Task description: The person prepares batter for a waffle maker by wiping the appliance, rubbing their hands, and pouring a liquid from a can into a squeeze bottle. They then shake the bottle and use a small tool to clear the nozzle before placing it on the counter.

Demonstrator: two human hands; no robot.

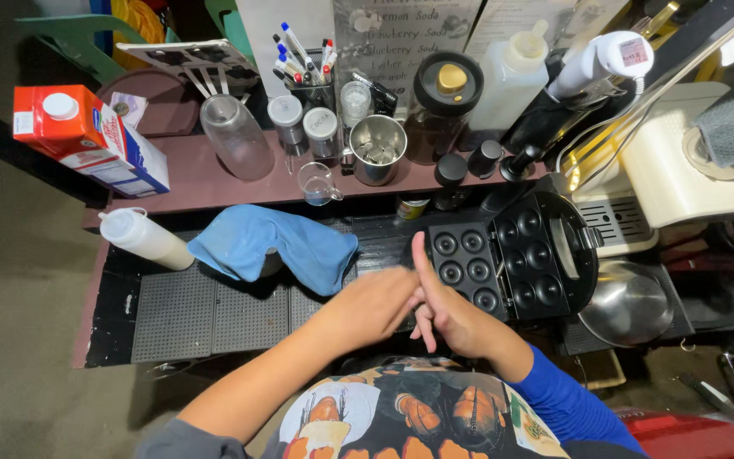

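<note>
My left hand (pixel 369 304) and my right hand (pixel 450 313) meet in front of my chest, above the counter's near edge. The left hand is blurred and lies across the right hand's fingers. My right thumb points up, and the other right fingers hang down, apart. Neither hand holds an object. Just beyond and to the right of the hands, a black doughnut maker (pixel 503 255) lies open, its ring moulds empty. A blue cloth (pixel 273 242) is draped over something left of it.
A white squeeze bottle (pixel 142 238) lies left of the cloth, above black ridged mats (pixel 206 310). The brown shelf (pixel 206 187) carries a carton (pixel 87 136), a glass jar (pixel 235 136), a small measuring cup (pixel 318 183) and a metal cup (pixel 377 149). A steel bowl (pixel 626 302) sits right.
</note>
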